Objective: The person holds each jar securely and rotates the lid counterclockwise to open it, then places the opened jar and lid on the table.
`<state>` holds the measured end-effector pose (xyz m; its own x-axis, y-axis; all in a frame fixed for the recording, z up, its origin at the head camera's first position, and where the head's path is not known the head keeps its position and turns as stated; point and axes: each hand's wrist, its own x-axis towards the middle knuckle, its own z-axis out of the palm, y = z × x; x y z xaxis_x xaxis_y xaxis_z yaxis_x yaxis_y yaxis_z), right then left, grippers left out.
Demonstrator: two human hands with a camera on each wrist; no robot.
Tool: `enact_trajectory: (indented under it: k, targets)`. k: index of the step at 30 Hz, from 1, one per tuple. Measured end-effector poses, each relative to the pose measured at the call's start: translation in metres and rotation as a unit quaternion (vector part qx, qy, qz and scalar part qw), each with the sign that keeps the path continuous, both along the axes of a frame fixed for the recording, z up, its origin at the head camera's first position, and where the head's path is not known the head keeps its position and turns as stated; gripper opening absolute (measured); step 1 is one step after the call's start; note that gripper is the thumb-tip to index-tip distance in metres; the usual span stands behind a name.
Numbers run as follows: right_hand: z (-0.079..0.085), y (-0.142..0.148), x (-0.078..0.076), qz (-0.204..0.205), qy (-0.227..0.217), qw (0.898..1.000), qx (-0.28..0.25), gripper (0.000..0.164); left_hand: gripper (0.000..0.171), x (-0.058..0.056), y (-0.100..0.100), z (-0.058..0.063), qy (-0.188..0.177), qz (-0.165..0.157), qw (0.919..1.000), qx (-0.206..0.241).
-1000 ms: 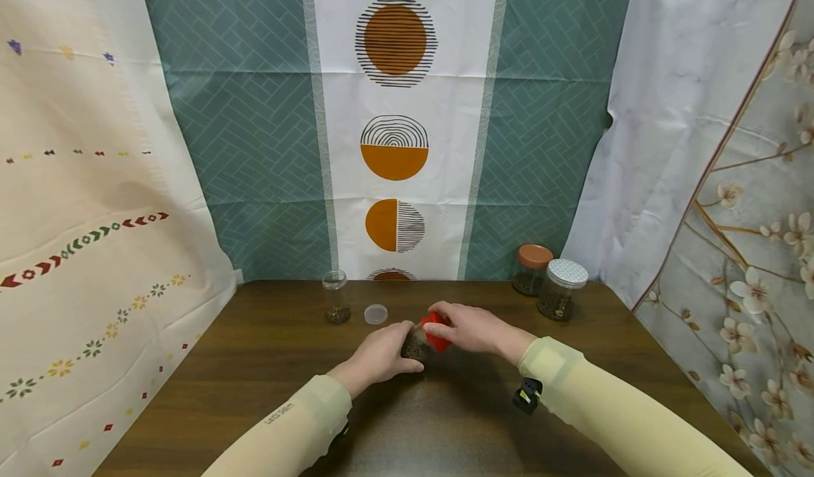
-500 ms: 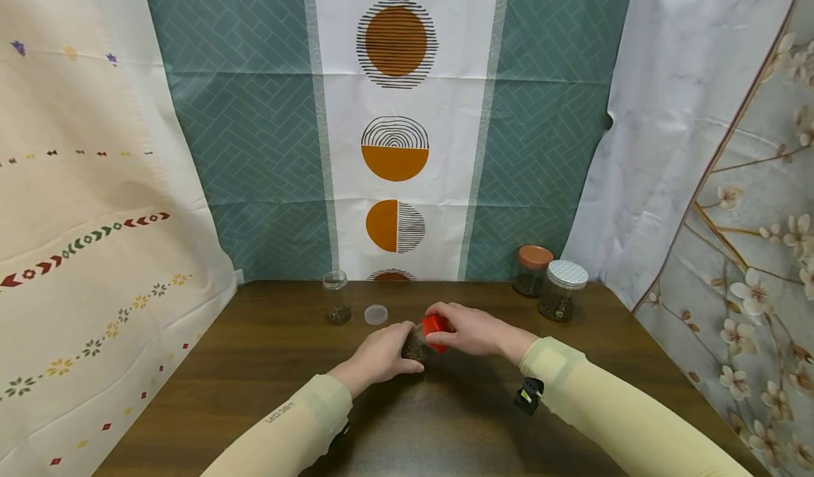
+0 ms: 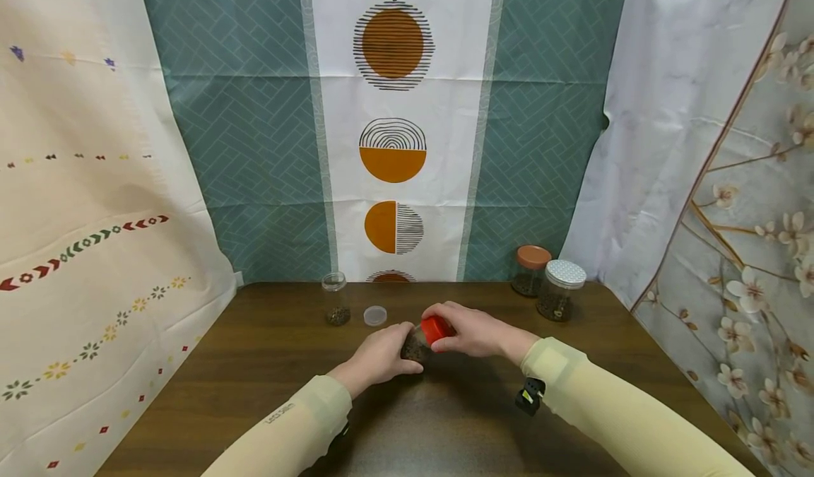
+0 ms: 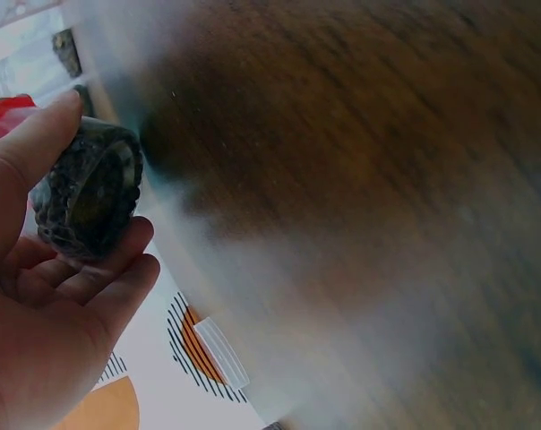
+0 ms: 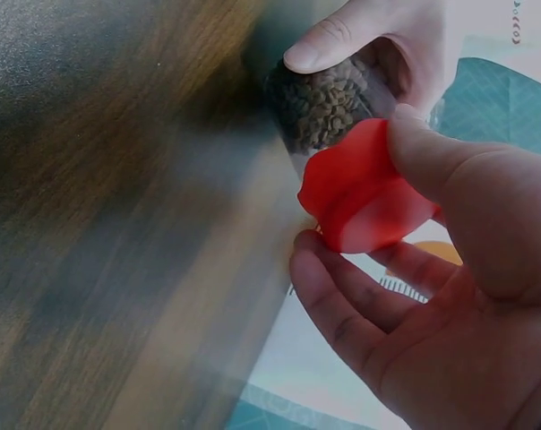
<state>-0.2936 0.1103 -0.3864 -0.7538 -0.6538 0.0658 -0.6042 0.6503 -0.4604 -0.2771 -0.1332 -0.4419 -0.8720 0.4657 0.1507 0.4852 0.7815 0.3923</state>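
My left hand (image 3: 380,355) grips a clear jar (image 3: 415,347) of brown pellets, tilted just above or against the table; the contact is not plain. In the left wrist view the jar's bottom (image 4: 96,193) faces the camera, between thumb and fingers. At the jar's mouth sits a red lid (image 5: 369,193) with a scalloped edge. My right hand (image 3: 473,331) holds this lid, its thumb on one side and fingertips on the other. Whether the lid is seated or loose on the rim cannot be made out.
Behind the hands stand an uncovered clear jar (image 3: 336,300) with some pellets and, lying flat, a pale clear lid (image 3: 375,315). At the back right are two lidded jars, one orange-topped (image 3: 531,271) and one white-topped (image 3: 562,290). Patterned cloths hang around the table (image 3: 254,371).
My right hand has turned about the red lid, its thumb shifting down toward me, and more of the lid's top shows. The left hand and jar have stayed in place.
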Motion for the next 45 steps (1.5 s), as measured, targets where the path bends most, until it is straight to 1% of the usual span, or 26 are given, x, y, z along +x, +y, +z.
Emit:
enact_trajectory:
  k: [5,13,21,28,35,36,39,42,43,45]
  targets:
    - [0.000,0.002,0.000,0.011,-0.002,1.000,-0.004,0.054,0.066,0.000,0.000,-0.001,-0.003,0.000,1.0000,0.001]
    - [0.002,0.005,0.000,0.016,-0.001,1.000,-0.004,0.054,0.065,0.001,0.000,0.000,0.001,-0.001,1.0000,0.000]
    - [0.002,0.007,-0.002,0.006,-0.006,1.000,-0.002,0.054,0.062,-0.001,0.000,-0.002,-0.002,0.000,1.0000,0.005]
    - [0.004,0.010,-0.004,0.004,0.000,1.000,-0.009,0.053,0.062,0.001,-0.001,0.000,-0.007,0.004,0.9999,0.010]
    - [0.009,0.011,-0.002,0.002,0.001,1.000,-0.009,0.053,0.062,-0.003,-0.005,0.000,-0.012,-0.002,0.9995,0.028]
    - [0.010,0.011,-0.001,0.002,0.004,1.000,-0.009,0.053,0.065,-0.009,-0.008,-0.009,-0.002,-0.011,0.9994,0.032]
    - [0.012,0.012,0.000,0.002,0.014,1.000,-0.006,0.053,0.066,-0.010,-0.010,-0.009,-0.005,-0.011,0.9993,0.035]
    - [0.014,0.013,0.000,-0.001,0.022,1.000,-0.002,0.053,0.068,-0.009,-0.010,-0.009,-0.009,-0.003,0.9995,0.031]
    - [0.014,0.014,0.001,-0.002,0.023,1.000,0.000,0.053,0.067,-0.001,-0.007,-0.001,-0.019,0.007,0.9994,0.027]
    - [0.014,0.014,0.001,-0.004,0.024,1.000,0.003,0.054,0.071,0.003,-0.008,-0.001,-0.011,0.008,0.9996,0.025]
